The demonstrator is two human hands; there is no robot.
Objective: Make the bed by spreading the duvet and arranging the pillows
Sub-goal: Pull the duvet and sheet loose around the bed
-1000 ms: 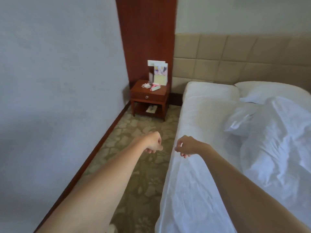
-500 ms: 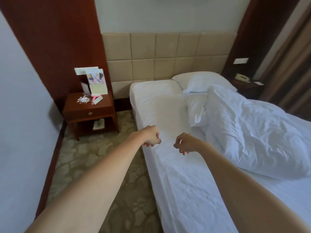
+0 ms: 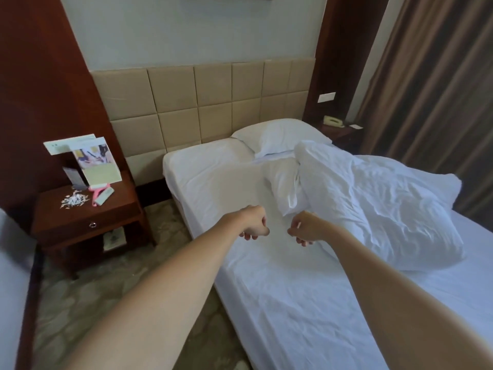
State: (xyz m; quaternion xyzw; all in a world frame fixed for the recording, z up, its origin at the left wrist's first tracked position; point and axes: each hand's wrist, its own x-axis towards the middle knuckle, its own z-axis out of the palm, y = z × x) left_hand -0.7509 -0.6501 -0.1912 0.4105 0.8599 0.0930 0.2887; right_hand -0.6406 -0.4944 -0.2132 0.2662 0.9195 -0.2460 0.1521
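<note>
A bed (image 3: 293, 303) with a white sheet fills the right half of the head view. A crumpled white duvet (image 3: 378, 204) lies bunched on the bed's far right side. One white pillow (image 3: 277, 136) rests at the padded headboard, a second pillow (image 3: 285, 186) lies askew beside the duvet. My left hand (image 3: 253, 222) and my right hand (image 3: 304, 228) are stretched out over the sheet near the bed's left edge, a little apart. The fingers of both hang curled downward and hold nothing.
A wooden nightstand (image 3: 85, 217) with cards, a pink item and white scraps stands left of the bed. Patterned carpet (image 3: 106, 297) runs between bed and wall. A second nightstand with a phone (image 3: 333, 121) and brown curtains (image 3: 432, 102) are at the far right.
The view has swung right, so the whole bed, the duvet and the curtains have come into sight. Both hands keep their curled pose and now hover over the sheet.
</note>
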